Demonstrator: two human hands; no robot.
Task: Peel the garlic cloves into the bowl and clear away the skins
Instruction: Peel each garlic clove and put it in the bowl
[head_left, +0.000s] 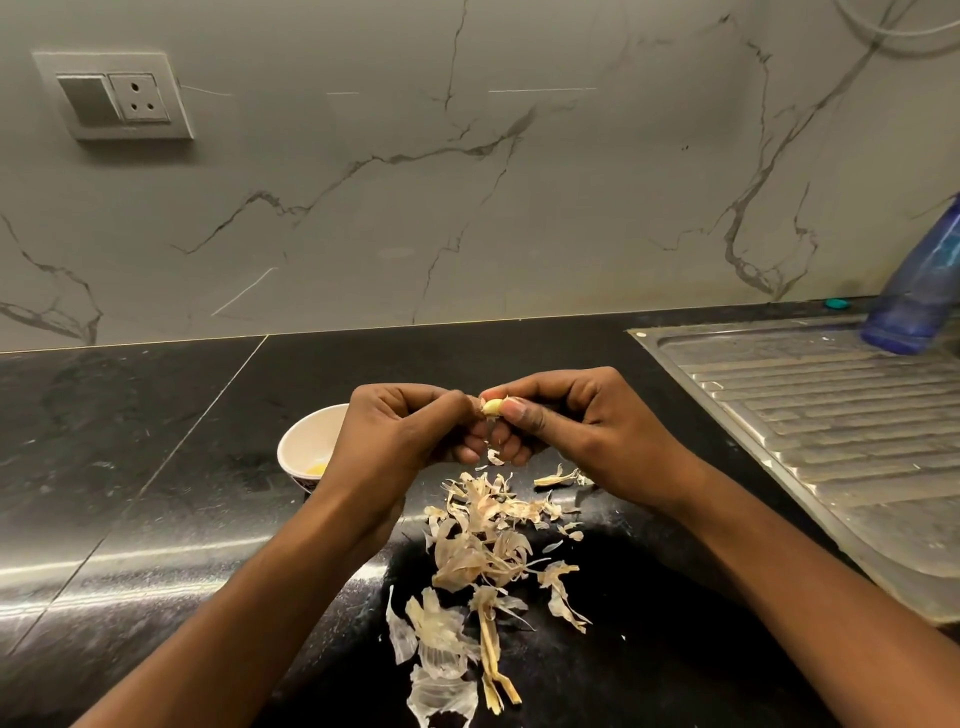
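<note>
Both hands (410, 431) (576, 421) pinching one garlic clove (492, 406), one bowl (306, 447), skins (483, 556)

- The single head-worn view looks forward and down, from above and behind both forearms, onto the glossy black stone counter (156, 467).
- It sits close over the left hand (405, 436) and right hand (587, 431), which meet mid-frame.
- It faces the grey veined marble wall (467, 208).
- The wide-angle lens bends the ribbed steel sink drainboard (831, 415) at the right edge.

Bare forearms, bare hands.
The right hand (587, 421) shows a short thumbnail; the left hand (400, 436) is likewise uncovered.
</note>
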